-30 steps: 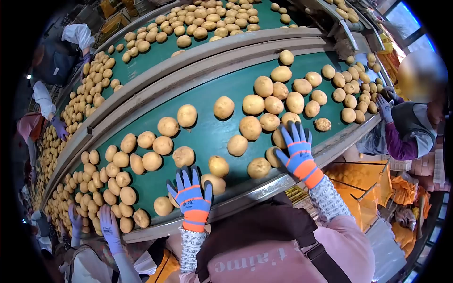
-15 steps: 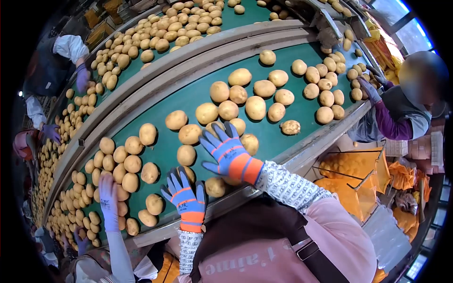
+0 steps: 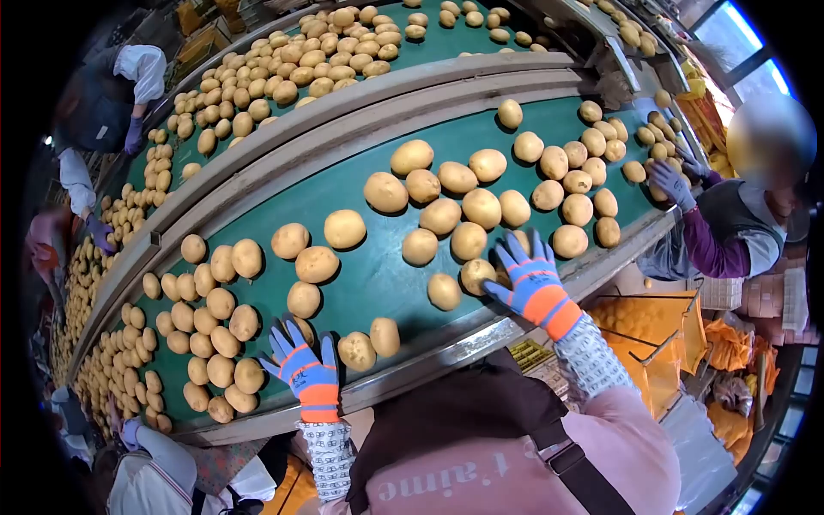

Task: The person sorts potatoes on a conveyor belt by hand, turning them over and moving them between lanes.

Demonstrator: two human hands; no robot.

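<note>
In the head view, the left hand (image 3: 302, 371) is laid flat, fingers spread, just beside a potato (image 3: 356, 350) whose long axis is not clear. The right hand (image 3: 528, 279) is spread open over another potato (image 3: 476, 275) on the green belt (image 3: 378, 279). More potatoes are crowded around both.

1. The right hand (image 3: 530, 279) has swung back out to the right, fingers now spread over a potato (image 3: 477, 275).
2. The left hand (image 3: 302, 365) has slid slightly leftward, resting beside another potato (image 3: 355, 350).
</note>
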